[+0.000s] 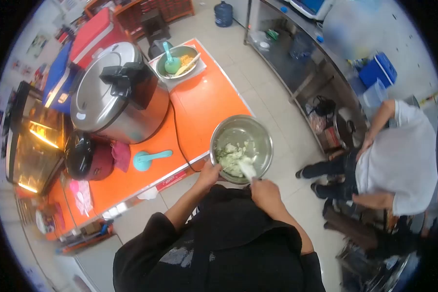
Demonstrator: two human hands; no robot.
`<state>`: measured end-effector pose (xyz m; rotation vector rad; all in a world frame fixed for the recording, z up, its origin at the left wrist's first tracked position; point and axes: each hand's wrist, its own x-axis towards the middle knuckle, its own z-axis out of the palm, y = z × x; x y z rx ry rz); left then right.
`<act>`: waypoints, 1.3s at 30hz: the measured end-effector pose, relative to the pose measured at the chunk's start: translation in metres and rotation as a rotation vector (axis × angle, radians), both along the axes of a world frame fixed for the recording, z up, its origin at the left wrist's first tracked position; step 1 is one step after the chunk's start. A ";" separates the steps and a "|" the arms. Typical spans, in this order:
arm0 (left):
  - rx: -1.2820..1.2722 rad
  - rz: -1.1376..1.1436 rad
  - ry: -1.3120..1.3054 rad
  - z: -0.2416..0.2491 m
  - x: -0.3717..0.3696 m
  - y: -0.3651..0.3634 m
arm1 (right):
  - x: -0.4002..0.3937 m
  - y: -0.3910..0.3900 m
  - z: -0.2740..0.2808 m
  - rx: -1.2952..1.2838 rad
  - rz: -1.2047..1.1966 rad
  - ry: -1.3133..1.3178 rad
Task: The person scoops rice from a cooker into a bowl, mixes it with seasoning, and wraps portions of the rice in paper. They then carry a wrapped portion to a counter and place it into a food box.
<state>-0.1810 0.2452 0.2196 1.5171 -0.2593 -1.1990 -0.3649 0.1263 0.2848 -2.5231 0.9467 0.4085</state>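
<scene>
Your left hand (208, 174) closes its fingers over the near rim of the steel bowl (258, 131), thumb on the edge, holding it out past the corner of the orange table (209, 97) so it sits close to your chest; your right hand (264, 191) is curled shut around the handle of a white spatula (248, 170), its blade down in the pale green mash (231, 156) heaped on the near side of the bowl, where the tilt gathers it; on the table stand a big rice cooker (114, 95), a smaller black pot (85, 155), a teal scoop (151, 158) and a second bowl (177, 61) with a ladle; another person (399, 160) in white bends by the steel counter (306, 53) on your right.
</scene>
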 end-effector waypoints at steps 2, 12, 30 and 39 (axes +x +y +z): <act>0.022 0.132 0.023 0.010 -0.005 -0.020 | -0.003 -0.035 0.029 0.237 0.177 -0.203; 0.021 0.548 0.079 0.011 0.000 -0.085 | 0.085 -0.134 0.027 0.216 0.539 -0.176; -0.076 1.135 0.213 -0.032 0.064 -0.145 | 0.313 -0.220 -0.011 0.197 1.163 0.146; 0.178 1.611 0.149 -0.088 0.068 -0.208 | 0.567 -0.315 -0.062 0.335 0.852 -0.364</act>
